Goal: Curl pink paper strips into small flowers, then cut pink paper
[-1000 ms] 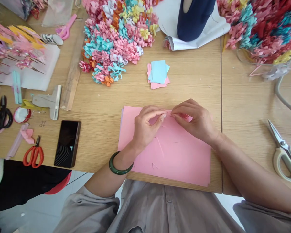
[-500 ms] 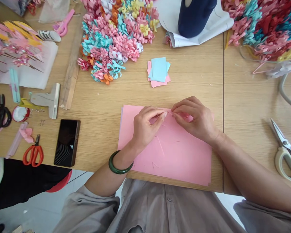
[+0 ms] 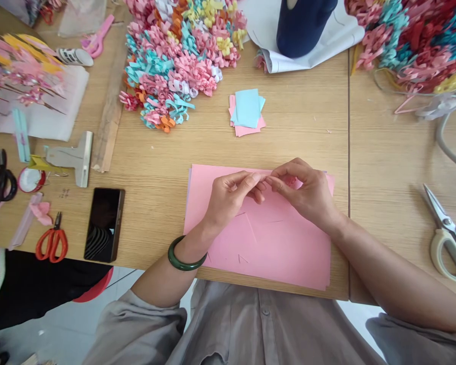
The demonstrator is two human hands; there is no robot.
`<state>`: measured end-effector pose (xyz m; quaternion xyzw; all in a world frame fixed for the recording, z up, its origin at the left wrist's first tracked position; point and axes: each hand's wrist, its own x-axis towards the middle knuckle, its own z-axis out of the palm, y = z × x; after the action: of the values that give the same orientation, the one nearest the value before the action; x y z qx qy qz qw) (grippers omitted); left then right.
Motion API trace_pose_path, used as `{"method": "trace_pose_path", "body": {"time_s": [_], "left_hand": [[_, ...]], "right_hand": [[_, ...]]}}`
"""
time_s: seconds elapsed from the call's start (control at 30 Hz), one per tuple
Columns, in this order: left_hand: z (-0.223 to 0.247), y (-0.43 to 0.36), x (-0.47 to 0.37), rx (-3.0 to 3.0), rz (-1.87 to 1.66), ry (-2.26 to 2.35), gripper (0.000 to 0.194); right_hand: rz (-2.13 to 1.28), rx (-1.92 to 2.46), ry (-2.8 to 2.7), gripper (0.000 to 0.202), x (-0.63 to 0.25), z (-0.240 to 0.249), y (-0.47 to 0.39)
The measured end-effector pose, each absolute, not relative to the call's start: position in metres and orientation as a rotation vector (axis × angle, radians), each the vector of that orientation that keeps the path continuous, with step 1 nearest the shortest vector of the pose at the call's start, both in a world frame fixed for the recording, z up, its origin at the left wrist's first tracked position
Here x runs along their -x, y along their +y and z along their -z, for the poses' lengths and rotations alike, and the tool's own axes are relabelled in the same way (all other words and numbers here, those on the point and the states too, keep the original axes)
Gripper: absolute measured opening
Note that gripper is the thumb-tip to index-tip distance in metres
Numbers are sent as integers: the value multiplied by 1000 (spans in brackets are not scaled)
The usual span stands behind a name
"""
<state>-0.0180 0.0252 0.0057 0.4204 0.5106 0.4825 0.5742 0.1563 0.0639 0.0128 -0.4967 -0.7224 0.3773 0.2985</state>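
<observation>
Both hands meet over the upper part of a pink paper sheet (image 3: 285, 253), which lies on other sheets at the table's near edge. My left hand (image 3: 230, 197), with a green bangle (image 3: 186, 259) on its wrist, is closed in a pinch, thumb against the fingers. Opposite it, my right hand (image 3: 306, 190) pinches with thumb and forefinger, fingertips almost touching the left ones. Whatever lies between the fingertips is too small to make out. Something pinkish-red (image 3: 291, 180) shows partly under my right hand's fingers. Thin slivers (image 3: 251, 227) lie on the sheet below.
Beyond the sheet lies a stack of blue and pink squares (image 3: 247, 109). Curled paper pieces (image 3: 175, 61) are heaped behind, near a dark blue container (image 3: 302, 28). White-handled scissors (image 3: 450, 235) lie right; a phone (image 3: 104, 224) and red-handled pliers (image 3: 52, 242) lie left.
My left thumb has shifted up against the forefinger, and its other fingers now curl into view below. My right hand stays pinched in nearly the same place. The view has shifted slightly.
</observation>
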Motion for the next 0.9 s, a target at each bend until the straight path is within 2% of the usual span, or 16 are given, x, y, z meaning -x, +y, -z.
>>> {"method": "trace_pose_path", "body": {"time_s": [0.33,0.7,0.9], "left_hand": [[-7,29,25,-1107,-1071,1221,16],[-4,31,25,-1009,-1064,1213,19],[-5,30,23,-958,-1079,1208,17]], "right_hand": [[-1163,1260,-1860,29,-158,-15,68],[-1322,1170,-1877,27,-162,-22,74],[-1250,1200,-1879,30,-161,-21,72]]}}
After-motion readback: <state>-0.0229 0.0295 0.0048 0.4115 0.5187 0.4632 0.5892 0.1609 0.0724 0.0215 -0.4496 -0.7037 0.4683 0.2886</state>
